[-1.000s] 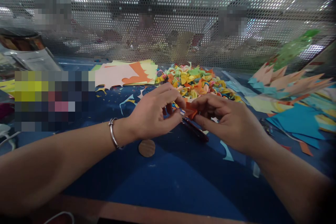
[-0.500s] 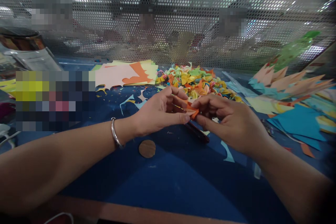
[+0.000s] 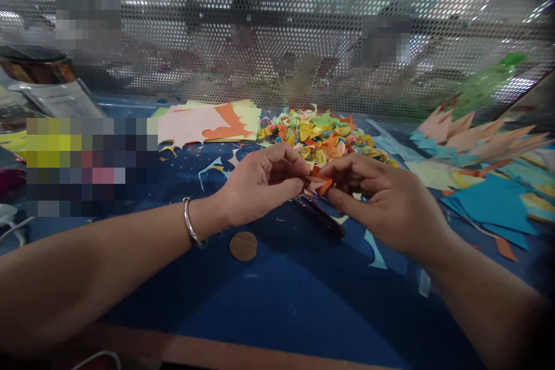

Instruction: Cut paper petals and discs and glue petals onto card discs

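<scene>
Between my two hands is a small folded piece of orange and pink paper [image 3: 319,182]. My left hand [image 3: 264,185], with a silver bangle [image 3: 191,222] on its wrist, pinches the paper's left end between thumb and fingers. From the other side, my right hand [image 3: 377,199] grips the right end with thumb and forefinger. Below the paper, a dark slim tool [image 3: 323,217] lies on the blue table [image 3: 260,312]; its upper end is partly hidden by the hands. A round brown cardboard disc [image 3: 243,246] lies flat nearer to me.
Behind my hands rises a heap of colourful folded paper pieces [image 3: 325,130]. Cut paper sheets [image 3: 186,121] lie to its left. On the right are blue sheets [image 3: 494,202], pointed peach paper shapes [image 3: 472,130] and a green bottle [image 3: 489,84]. A perforated metal screen [image 3: 295,40] stands behind.
My left thumb has drawn back slightly to the left along the paper, showing more of its pink part. Otherwise both hands stay almost in place.
</scene>
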A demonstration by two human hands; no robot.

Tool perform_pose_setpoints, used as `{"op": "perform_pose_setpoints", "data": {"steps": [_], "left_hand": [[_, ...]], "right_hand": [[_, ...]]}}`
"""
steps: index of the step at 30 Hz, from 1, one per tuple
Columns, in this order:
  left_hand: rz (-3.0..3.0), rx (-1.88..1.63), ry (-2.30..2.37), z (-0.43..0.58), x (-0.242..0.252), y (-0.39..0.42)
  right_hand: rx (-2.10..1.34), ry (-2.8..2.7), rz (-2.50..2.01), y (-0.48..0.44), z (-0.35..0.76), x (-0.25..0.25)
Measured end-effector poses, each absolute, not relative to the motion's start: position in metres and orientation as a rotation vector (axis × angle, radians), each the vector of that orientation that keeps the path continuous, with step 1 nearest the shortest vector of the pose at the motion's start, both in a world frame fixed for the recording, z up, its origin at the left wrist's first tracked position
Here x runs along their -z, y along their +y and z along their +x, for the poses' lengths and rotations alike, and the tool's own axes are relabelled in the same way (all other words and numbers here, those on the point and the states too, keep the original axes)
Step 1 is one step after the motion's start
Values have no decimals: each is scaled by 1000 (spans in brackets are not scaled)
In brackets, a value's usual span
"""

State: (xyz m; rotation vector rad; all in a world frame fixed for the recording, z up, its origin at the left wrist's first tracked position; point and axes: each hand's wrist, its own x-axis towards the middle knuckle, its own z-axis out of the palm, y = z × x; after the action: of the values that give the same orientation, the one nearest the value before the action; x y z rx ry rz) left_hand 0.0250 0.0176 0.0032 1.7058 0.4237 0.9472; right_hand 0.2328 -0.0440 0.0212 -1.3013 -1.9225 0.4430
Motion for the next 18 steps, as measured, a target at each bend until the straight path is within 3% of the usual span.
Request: {"op": "perform_pose_setpoints", "data": {"steps": [18], "left_hand": [[1966, -1052, 512, 26, -5, 11]], "right_hand": [[-401, -1940, -1318, -42, 235, -19]]}}
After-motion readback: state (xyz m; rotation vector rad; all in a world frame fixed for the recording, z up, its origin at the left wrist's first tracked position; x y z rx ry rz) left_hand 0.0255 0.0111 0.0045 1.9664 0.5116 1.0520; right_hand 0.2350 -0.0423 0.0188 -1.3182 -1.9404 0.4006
